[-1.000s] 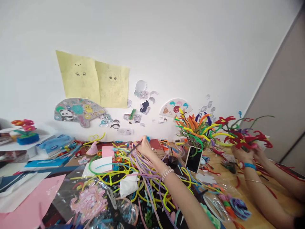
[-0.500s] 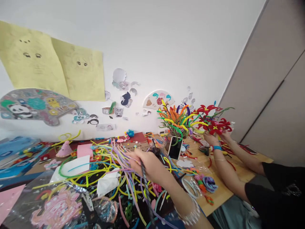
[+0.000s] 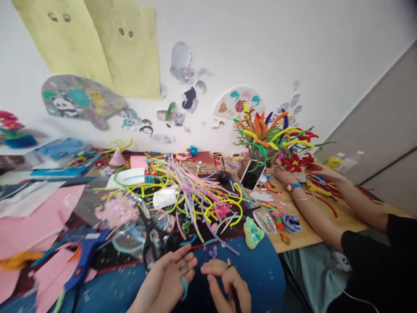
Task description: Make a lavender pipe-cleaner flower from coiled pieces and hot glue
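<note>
My left hand [image 3: 167, 276] is palm up at the bottom centre, fingers loosely curled. A small purple piece [image 3: 184, 264] lies on its fingers, and a light blue loop [image 3: 184, 288] hangs at the little finger side. Just right of it, my right hand [image 3: 226, 282] holds a dark thin stick [image 3: 235, 300] in its curled fingers. Beyond both hands, small purple pieces [image 3: 212, 252] sit on the blue surface [image 3: 260, 278]. Farther back spreads a pile of coloured pipe cleaners [image 3: 195, 191].
Black scissors [image 3: 151, 239] and a blue-handled tool [image 3: 83, 261] lie to the left. A phone [image 3: 252, 175] leans before a pipe-cleaner bouquet [image 3: 260, 132]. At the right, another person's hands [image 3: 285, 174] are at red flowers [image 3: 295, 162].
My right hand has left the pipe cleaners and come down near the front edge, keeping the dark stick. My left hand has come into view. The camera view has tilted lower.
</note>
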{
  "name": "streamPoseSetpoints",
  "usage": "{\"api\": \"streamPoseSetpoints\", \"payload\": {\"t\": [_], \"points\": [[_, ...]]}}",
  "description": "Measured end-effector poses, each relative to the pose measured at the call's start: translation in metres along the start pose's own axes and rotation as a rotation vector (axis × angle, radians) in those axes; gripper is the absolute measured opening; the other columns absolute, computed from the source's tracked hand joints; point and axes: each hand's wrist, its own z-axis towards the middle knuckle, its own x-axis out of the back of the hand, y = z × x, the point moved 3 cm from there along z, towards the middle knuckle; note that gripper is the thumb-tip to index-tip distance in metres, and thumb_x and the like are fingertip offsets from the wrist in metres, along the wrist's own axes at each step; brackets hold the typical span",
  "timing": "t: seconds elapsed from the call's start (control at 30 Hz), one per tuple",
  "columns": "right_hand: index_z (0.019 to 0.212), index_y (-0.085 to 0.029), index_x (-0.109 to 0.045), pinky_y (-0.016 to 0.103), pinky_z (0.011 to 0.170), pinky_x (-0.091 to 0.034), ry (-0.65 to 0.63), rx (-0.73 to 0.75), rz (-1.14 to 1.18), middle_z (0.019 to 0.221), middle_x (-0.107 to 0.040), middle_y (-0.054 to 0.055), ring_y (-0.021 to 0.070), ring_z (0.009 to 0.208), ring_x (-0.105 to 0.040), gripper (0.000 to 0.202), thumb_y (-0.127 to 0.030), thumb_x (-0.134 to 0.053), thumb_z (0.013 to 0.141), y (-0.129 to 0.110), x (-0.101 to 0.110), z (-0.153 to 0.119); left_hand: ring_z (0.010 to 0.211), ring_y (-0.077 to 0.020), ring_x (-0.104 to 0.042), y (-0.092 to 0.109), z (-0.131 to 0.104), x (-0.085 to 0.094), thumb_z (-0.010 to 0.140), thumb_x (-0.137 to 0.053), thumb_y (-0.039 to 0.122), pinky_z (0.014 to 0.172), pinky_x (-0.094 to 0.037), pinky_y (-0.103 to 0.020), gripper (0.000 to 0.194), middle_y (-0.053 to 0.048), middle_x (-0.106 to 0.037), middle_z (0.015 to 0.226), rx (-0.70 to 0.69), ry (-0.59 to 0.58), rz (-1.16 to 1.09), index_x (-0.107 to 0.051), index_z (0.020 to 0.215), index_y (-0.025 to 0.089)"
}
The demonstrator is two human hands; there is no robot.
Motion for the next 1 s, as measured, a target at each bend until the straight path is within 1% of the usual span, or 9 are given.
{"api": "streamPoseSetpoints", "payload": {"t": [0.1,0.17,0.27,0.4,0.5,0.57,0.67,0.83,1.0], "points": [[0.069,-0.026,-0.035,0.036,0.086,-0.055,-0.151,0.003,-0.007,0.083,-0.078,0.004,0.0203,0.081,-0.074,0.034,-0.011,-0.060,0.087,-0.008,0.000,0.005,0.109,-0.0250,-0.064,-0.004,-0.011,-0.006,0.075,-0.050,0.010,0.104,-0.042,-0.035,0.046,-0.017,-0.066,0.110,-0.008,-0.058,-0.077,-0.056,0.120,0.003],[0.070,-0.026,-0.034,0.032,0.080,-0.056,-0.236,0.061,-0.012,0.086,-0.078,0.004,0.0194,0.082,-0.074,0.035,-0.009,-0.060,0.087,-0.012,-0.003,0.007,0.118,-0.0268,-0.060,-0.006,-0.017,-0.002,0.070,-0.049,0.007,0.111,-0.034,-0.038,0.052,-0.017,-0.067,0.112,-0.025,-0.081,-0.068,-0.056,0.122,0.002],[0.073,-0.026,-0.040,0.029,0.074,-0.056,-0.300,0.085,-0.061,0.092,-0.077,0.004,0.0192,0.087,-0.072,0.030,-0.008,-0.060,0.086,-0.013,-0.017,0.002,0.123,-0.0273,-0.057,-0.007,-0.024,0.010,0.068,-0.049,0.005,0.115,-0.029,-0.038,0.048,-0.015,-0.069,0.112,-0.088,-0.094,-0.026,-0.065,0.114,0.004],[0.086,-0.024,-0.055,0.031,0.070,-0.055,-0.358,0.083,-0.166,0.089,-0.071,0.006,0.0203,0.084,-0.067,0.015,-0.010,-0.061,0.086,-0.013,-0.040,-0.009,0.119,-0.0267,-0.057,-0.009,-0.036,0.025,0.072,-0.052,0.007,0.112,-0.031,-0.039,0.043,-0.013,-0.069,0.117,-0.217,-0.097,0.032,-0.072,0.110,0.008],[0.096,-0.024,-0.062,0.031,0.067,-0.055,-0.361,0.117,-0.202,0.076,-0.061,0.002,0.0188,0.074,-0.062,0.017,-0.010,-0.061,0.087,-0.015,-0.050,-0.015,0.120,-0.0275,-0.056,-0.012,-0.046,0.029,0.075,-0.054,0.010,0.111,-0.031,-0.040,0.041,-0.012,-0.070,0.119,-0.268,-0.108,0.079,-0.073,0.111,0.010],[0.096,-0.024,-0.063,0.030,0.066,-0.054,-0.341,0.149,-0.213,0.072,-0.056,0.000,0.0178,0.071,-0.059,0.018,-0.010,-0.061,0.087,-0.018,-0.053,-0.018,0.123,-0.0285,-0.054,-0.013,-0.053,0.030,0.076,-0.056,0.013,0.111,-0.031,-0.040,0.040,-0.013,-0.071,0.119,-0.283,-0.123,0.099,-0.074,0.113,0.010],[0.089,-0.025,-0.058,0.029,0.067,-0.053,-0.309,0.191,-0.181,0.073,-0.061,0.000,0.0174,0.071,-0.058,0.017,-0.009,-0.061,0.087,-0.020,-0.052,-0.021,0.120,-0.0296,-0.058,-0.015,-0.058,0.032,0.076,-0.063,0.016,0.111,-0.033,-0.043,0.042,-0.014,-0.074,0.114,-0.263,-0.124,0.149,-0.072,0.117,0.011],[0.074,-0.027,-0.035,0.031,0.070,-0.049,-0.268,0.181,-0.098,0.081,-0.075,-0.003,0.0182,0.076,-0.056,0.037,-0.005,-0.062,0.085,-0.016,-0.045,-0.024,0.101,-0.0300,-0.070,-0.012,-0.057,0.042,0.077,-0.078,0.034,0.098,-0.049,-0.044,0.038,-0.013,-0.078,0.099,-0.250,-0.089,0.346,-0.077,0.107,0.011],[0.074,-0.026,-0.033,0.032,0.069,-0.047,-0.295,0.255,-0.135,0.084,-0.077,-0.003,0.0177,0.072,-0.054,0.038,-0.003,-0.061,0.086,-0.011,-0.044,-0.028,0.085,-0.0277,-0.074,-0.004,-0.047,0.047,0.070,-0.084,0.039,0.084,-0.057,-0.040,0.037,-0.012,-0.080,0.091,-0.346,-0.077,0.517,-0.080,0.094,0.011]]}}
